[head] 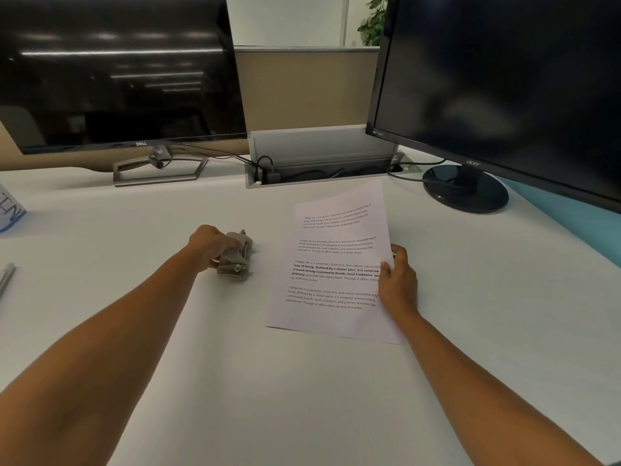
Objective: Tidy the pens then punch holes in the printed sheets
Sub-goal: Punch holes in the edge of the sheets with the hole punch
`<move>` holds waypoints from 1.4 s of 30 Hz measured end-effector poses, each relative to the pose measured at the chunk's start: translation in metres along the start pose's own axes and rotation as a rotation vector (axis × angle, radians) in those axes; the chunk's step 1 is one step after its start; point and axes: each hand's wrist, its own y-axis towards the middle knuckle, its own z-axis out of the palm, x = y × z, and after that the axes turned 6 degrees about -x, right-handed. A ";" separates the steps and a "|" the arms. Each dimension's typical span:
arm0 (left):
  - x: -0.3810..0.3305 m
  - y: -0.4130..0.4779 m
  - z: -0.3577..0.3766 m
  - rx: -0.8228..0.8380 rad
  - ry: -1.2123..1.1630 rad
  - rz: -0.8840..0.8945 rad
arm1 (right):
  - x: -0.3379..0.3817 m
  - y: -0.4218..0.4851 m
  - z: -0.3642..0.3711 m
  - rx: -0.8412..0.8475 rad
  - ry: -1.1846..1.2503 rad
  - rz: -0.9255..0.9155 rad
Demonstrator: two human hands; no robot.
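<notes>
Metal on a smooth white desk (302,398) looked apt to skid: the hole punch (237,257) was held only at its near end by the left hand (210,245), whose fingers were curled tight on the body, so a push toward the paper might have turned it instead of sliding it straight. The greater risk lay with the printed sheets (336,257). They lay at a slant between the punch and the right hand (398,280), apart from the punch, and if they were fed in crooked or not squared, the holes would likely have landed unevenly or bitten into the text. The right hand pinched the right margin, thumb on top and fingers curled at the edge; a pull from that one point could have fanned the stack or creased it. The paper was white with four short blocks of black text, the third partly bold. A second edge peeked out at the near right corner, so more than one sheet seemed present, though the count could not be told.
</notes>
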 end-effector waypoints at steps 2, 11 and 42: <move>0.008 -0.003 -0.001 -0.026 -0.132 -0.020 | 0.000 0.000 0.000 -0.006 0.040 0.019; 0.027 -0.030 0.001 -0.125 -0.684 -0.105 | 0.006 0.002 -0.012 -0.013 0.468 0.140; 0.016 -0.099 -0.020 -0.059 -0.828 0.034 | 0.056 -0.010 -0.037 0.059 0.525 -0.129</move>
